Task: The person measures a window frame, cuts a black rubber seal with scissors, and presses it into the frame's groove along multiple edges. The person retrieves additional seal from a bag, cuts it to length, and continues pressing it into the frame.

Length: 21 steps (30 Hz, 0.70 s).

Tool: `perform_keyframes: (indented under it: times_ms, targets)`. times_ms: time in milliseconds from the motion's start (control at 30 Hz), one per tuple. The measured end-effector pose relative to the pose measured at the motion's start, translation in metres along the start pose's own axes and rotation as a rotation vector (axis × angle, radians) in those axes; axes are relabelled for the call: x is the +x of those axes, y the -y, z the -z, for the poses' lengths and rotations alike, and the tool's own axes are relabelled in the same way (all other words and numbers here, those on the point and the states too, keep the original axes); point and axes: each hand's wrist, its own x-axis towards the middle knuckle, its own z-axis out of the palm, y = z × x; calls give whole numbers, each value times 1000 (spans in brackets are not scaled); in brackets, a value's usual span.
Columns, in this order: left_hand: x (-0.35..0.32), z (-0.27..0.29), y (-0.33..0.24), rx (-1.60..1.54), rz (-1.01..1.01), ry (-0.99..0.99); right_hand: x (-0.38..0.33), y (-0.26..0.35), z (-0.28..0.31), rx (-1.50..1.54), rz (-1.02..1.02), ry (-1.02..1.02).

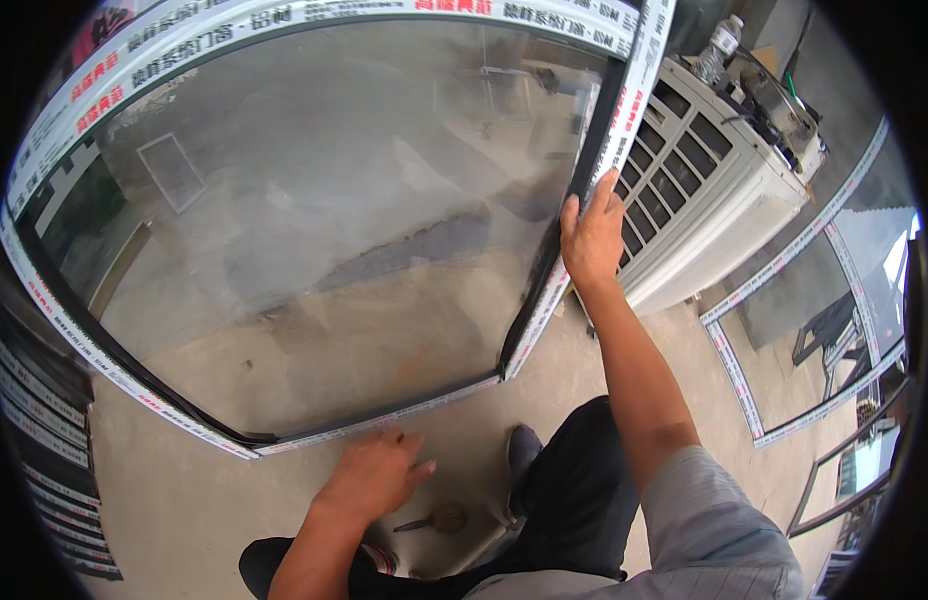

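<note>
Window sash (314,240) is standing on the concrete floor (184,500) and we're steadying it, right hand (592,240) clamping its side rail, left hand (376,475) resting fingers spread at the bottom rail, film unpeeled.

Daylit concrete floor (184,500), a white louvred cabinet (704,190), more framed panes (804,300) leaning right.

Glossy, reflective glass pane (314,220) in smooth film-wrapped window frame (544,310); beneath the frame, matt rough concrete floor (184,500); right of it, white painted metal cabinet (724,220) with louvres.
</note>
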Motion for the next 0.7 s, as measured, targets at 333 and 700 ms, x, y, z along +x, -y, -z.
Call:
perform_keyframes:
  times_ms: [333, 700]
  targets:
    - [2, -3, -1, 11, -9, -10, -28, -14, -5, 66, 77, 15]
    - [6, -5, -1, 12, -7, -8, -43, -21, -12, 59, 103, -1]
